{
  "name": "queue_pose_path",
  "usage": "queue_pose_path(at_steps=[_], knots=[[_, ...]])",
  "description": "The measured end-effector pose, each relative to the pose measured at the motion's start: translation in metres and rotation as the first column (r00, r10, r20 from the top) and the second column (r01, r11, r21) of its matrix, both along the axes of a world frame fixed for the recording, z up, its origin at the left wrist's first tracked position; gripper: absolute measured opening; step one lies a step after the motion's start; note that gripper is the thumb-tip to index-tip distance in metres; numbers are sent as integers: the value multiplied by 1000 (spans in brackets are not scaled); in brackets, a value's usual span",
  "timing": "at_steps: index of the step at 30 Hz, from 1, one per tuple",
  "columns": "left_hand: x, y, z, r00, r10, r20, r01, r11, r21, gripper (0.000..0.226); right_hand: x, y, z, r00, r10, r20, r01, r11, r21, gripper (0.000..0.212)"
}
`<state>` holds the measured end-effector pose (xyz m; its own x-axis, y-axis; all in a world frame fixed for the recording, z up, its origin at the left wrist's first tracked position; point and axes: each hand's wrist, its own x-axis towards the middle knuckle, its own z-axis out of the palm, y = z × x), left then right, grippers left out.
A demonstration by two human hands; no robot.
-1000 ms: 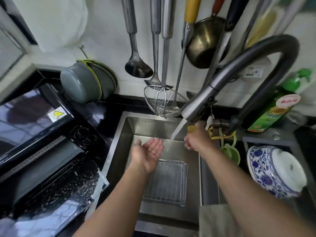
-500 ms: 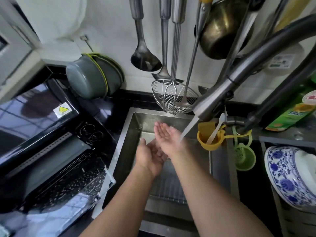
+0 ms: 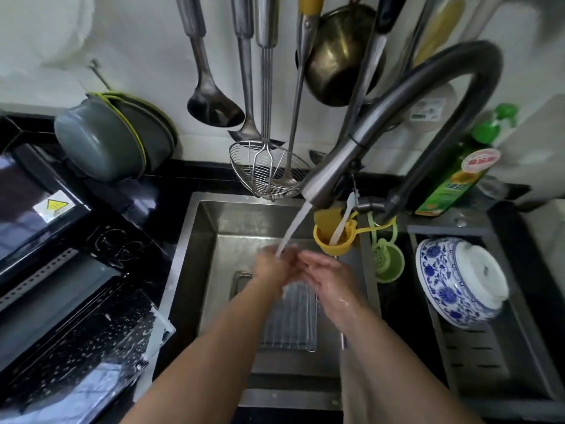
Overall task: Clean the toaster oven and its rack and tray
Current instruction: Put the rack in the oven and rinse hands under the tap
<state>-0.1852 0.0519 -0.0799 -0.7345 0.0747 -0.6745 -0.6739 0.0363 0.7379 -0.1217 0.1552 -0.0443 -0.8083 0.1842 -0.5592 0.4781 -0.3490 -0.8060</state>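
The black toaster oven (image 3: 46, 270) stands on the counter at the left, its glass door (image 3: 79, 356) folded down and speckled with droplets. In the steel sink (image 3: 195, 270) lies the wire rack (image 3: 290, 325), partly hidden under my arms. Water runs from the grey faucet (image 3: 336, 166) onto my left hand (image 3: 275, 264). My right hand (image 3: 330, 276) touches it, wet, fingers fairly straight. Both hands are held together in the stream above the rack and hold nothing.
Ladles, a wire skimmer (image 3: 266, 169) and a brass pot hang on the wall above the sink. A grey pot (image 3: 104, 139) leans at the back left. A yellow cup (image 3: 333, 237), a green strainer (image 3: 386, 261), a dish soap bottle (image 3: 455, 172) and a blue-white bowl (image 3: 455, 283) sit at the right.
My right hand left the faucet area and joined the left under the stream. Both hands now rub together, wet.
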Motion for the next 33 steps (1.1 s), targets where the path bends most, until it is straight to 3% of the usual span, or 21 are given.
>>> queue_pose_path(at_steps=[2,3,5,7,8,11,15,17,19,20,21,22,23,25,28,31,33], knots=[[-11,0,3,989,-108,-102,84,973,-215,34,-2,9,-2,996,-55,74,49,996,78,19],[-17,-2,4,988,-121,-97,97,970,-222,40,-3,10,-4,989,-88,115,80,994,68,15],[-25,-9,5,998,37,50,-41,995,94,51,-8,6,-6,964,-185,193,216,963,-159,8],[-26,-16,5,935,236,264,-320,882,347,51,-21,-3,-5,921,-271,280,377,803,-462,10],[-26,-22,1,907,294,302,-397,837,377,46,-31,-10,-5,907,-281,313,414,727,-548,13],[-11,-48,4,899,333,284,-425,818,387,29,-68,-43,-8,902,-251,352,432,559,-708,17],[7,-68,10,835,415,360,-541,737,404,40,-86,-78,-17,964,-116,238,224,837,-499,9],[11,-69,16,841,389,376,-530,733,426,50,-72,-81,-17,980,-15,200,64,969,-239,13],[13,-63,24,877,313,364,-457,777,433,53,-51,-65,-14,976,181,124,-179,984,-25,16],[14,-57,25,894,274,355,-413,813,410,48,-46,-48,-22,959,269,87,-282,938,202,24],[15,-51,28,905,248,345,-383,827,411,41,-44,-27,-24,926,376,43,-354,821,449,31],[16,-46,30,912,240,333,-368,836,406,36,-41,-7,-26,870,488,72,-413,641,646,38],[16,-41,30,913,242,327,-368,834,411,34,-41,16,-26,837,531,135,-435,494,753,44],[15,-34,30,916,233,326,-356,847,395,33,-58,59,-18,841,529,114,-325,325,888,48],[18,-33,31,957,138,255,-218,921,321,30,-94,104,1,849,458,263,-332,76,940,57],[21,-42,29,985,91,144,-116,977,180,22,-110,126,9,767,445,462,-311,-371,875,55],[23,-46,31,987,118,112,-134,980,146,18,-107,121,9,763,359,538,-326,-504,800,52]])
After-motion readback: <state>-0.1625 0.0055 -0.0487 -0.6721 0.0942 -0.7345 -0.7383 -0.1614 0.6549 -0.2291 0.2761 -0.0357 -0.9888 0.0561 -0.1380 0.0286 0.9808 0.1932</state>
